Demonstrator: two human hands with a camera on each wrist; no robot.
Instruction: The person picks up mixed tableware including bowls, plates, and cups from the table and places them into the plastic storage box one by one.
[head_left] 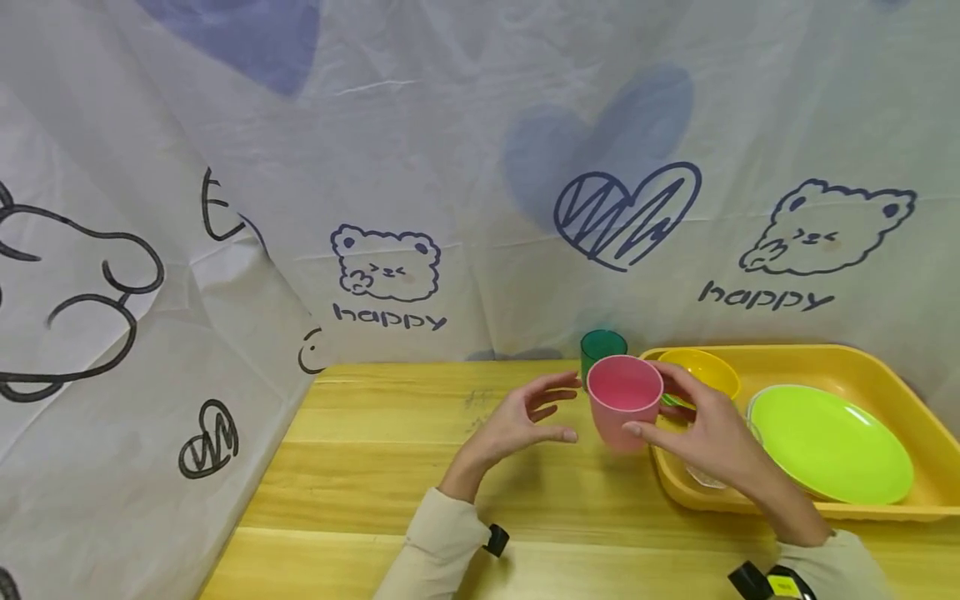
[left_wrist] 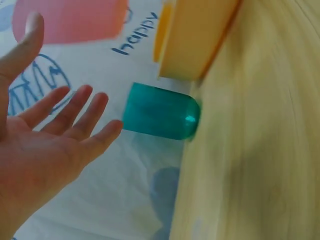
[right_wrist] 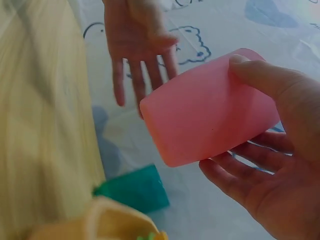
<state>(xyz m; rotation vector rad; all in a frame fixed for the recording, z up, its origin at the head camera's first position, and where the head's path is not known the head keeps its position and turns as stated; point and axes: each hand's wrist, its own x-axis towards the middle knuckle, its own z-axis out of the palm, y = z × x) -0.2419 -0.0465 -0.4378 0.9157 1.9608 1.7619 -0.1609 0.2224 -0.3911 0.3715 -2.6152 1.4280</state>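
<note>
A pink cup (head_left: 622, 408) is held upright above the table by my right hand (head_left: 708, 433), thumb on the near side and fingers behind. The right wrist view shows the thumb on one side of the pink cup (right_wrist: 210, 110) and the fingers along the other. My left hand (head_left: 521, 421) is just left of the cup, fingers spread and relaxed, with nothing in it. In the left wrist view the left palm (left_wrist: 45, 155) faces up beside a green cup (left_wrist: 160, 111). That green cup (head_left: 602, 346) stands at the table's back edge, partly behind the pink one.
On the right sits an orange tray (head_left: 847, 358) holding a lime green plate (head_left: 828, 446), a yellow bowl (head_left: 705, 371) and a clear dish (head_left: 705, 477) partly hidden by the right hand. A printed white cloth (head_left: 480, 167) hangs behind the wooden table (head_left: 360, 483).
</note>
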